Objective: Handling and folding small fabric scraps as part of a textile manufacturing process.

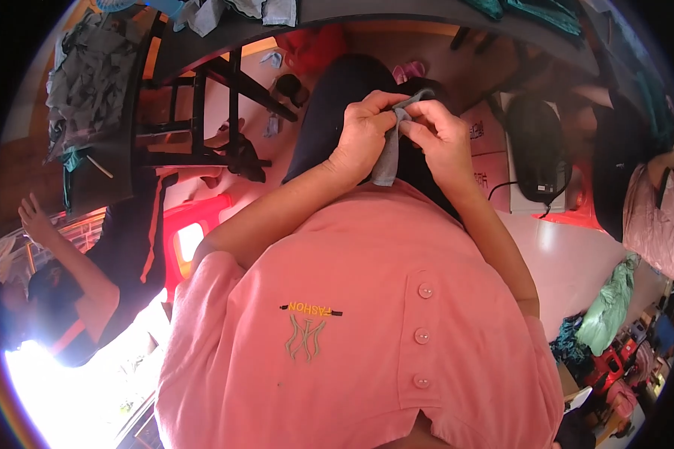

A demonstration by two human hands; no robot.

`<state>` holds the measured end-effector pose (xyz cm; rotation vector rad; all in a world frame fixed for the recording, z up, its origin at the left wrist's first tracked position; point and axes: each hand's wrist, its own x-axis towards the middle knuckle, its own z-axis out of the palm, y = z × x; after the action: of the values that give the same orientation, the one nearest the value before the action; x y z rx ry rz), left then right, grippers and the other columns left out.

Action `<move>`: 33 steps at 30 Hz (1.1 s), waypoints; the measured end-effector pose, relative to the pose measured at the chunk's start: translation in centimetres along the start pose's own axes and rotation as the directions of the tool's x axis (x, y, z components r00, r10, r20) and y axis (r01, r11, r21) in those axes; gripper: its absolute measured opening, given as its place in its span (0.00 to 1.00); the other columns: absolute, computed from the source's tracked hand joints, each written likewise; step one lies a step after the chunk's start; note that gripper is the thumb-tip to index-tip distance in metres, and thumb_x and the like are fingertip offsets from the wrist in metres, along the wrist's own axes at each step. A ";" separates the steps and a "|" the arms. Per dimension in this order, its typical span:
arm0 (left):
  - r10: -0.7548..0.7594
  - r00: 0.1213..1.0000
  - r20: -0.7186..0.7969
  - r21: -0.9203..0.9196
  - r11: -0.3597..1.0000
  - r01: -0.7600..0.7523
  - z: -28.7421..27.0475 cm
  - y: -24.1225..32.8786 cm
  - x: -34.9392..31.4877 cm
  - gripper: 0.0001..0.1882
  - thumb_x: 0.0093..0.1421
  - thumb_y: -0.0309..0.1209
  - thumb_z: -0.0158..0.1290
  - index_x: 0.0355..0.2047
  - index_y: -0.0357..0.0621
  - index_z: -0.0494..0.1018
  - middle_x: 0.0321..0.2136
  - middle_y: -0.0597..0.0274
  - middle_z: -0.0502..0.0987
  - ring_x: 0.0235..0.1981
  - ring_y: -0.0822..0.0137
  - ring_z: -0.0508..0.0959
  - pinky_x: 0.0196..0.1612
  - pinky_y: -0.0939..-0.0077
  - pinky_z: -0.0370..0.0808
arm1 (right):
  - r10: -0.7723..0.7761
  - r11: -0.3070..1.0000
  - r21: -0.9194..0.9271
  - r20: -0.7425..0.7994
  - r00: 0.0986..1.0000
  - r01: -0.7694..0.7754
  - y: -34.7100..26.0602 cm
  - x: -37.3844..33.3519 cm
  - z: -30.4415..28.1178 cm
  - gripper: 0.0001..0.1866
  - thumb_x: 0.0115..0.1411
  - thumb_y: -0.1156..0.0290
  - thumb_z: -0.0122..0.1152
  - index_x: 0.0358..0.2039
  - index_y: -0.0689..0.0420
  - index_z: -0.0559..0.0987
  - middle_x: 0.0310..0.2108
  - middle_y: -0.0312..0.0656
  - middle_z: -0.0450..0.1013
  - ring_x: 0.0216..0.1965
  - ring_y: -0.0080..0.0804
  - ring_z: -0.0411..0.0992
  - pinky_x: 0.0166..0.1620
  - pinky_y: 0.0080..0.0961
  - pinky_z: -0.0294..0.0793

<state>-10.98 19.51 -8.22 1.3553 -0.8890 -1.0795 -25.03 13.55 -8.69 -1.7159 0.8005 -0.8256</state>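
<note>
Item: narrow grey strip of soft cloth (388, 156) — pinched at chest height between left hand (363, 135) and right hand (442, 138), above dark trousered lap (337, 97) — best kept taut, fingertips close.

Garment workshop: fabric scraps heaped on dark desk (112, 150), cloth bundles (610, 307) on floor at right, sewing machine (535, 161) on stand, another worker (75, 277) nearby.
</note>
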 end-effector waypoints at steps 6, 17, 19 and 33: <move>0.154 0.988 -0.008 0.125 0.981 -0.152 0.2 -0.6 -0.7 0.14 0.55 0.20 0.47 0.41 0.34 0.76 0.33 0.66 0.76 0.33 0.78 0.72 0.36 0.85 0.68 | 0.297 0.913 0.293 0.002 0.955 -0.284 -2.1 -0.4 -0.4 0.03 0.55 0.75 0.61 0.31 0.59 0.79 0.22 0.29 0.72 0.23 0.12 0.65 0.26 0.13 0.62; 0.010 1.000 -0.008 0.140 0.990 -0.009 0.9 -0.2 -1.0 0.09 0.52 0.22 0.52 0.34 0.31 0.76 0.28 0.57 0.77 0.30 0.71 0.75 0.35 0.81 0.71 | 0.138 0.955 0.270 -0.040 0.990 -0.122 -0.6 -1.9 -0.4 0.02 0.53 0.76 0.60 0.27 0.60 0.77 0.19 0.29 0.69 0.19 0.12 0.61 0.23 0.13 0.58; 0.149 0.988 0.035 0.077 0.985 -0.152 1.1 -0.3 -0.9 0.08 0.54 0.24 0.51 0.33 0.33 0.76 0.29 0.61 0.77 0.30 0.76 0.74 0.36 0.85 0.70 | 0.133 0.952 0.283 -0.048 0.990 -0.114 -1.3 -2.2 -0.5 0.02 0.53 0.75 0.60 0.26 0.60 0.77 0.19 0.29 0.69 0.18 0.13 0.61 0.22 0.13 0.58; 0.365 0.921 0.137 0.329 0.860 -0.390 1.1 -3.8 -0.1 0.09 0.48 0.17 0.51 0.32 0.32 0.73 0.27 0.54 0.72 0.26 0.58 0.74 0.31 0.72 0.72 | 0.137 0.928 0.323 0.171 0.976 -0.187 -3.7 -3.7 -0.8 0.04 0.54 0.74 0.60 0.28 0.61 0.77 0.18 0.30 0.68 0.18 0.15 0.62 0.23 0.14 0.60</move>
<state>-12.34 19.63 -11.89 1.3562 -1.3873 -0.6833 -27.25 17.15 -5.55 -1.3676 0.6486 -0.6711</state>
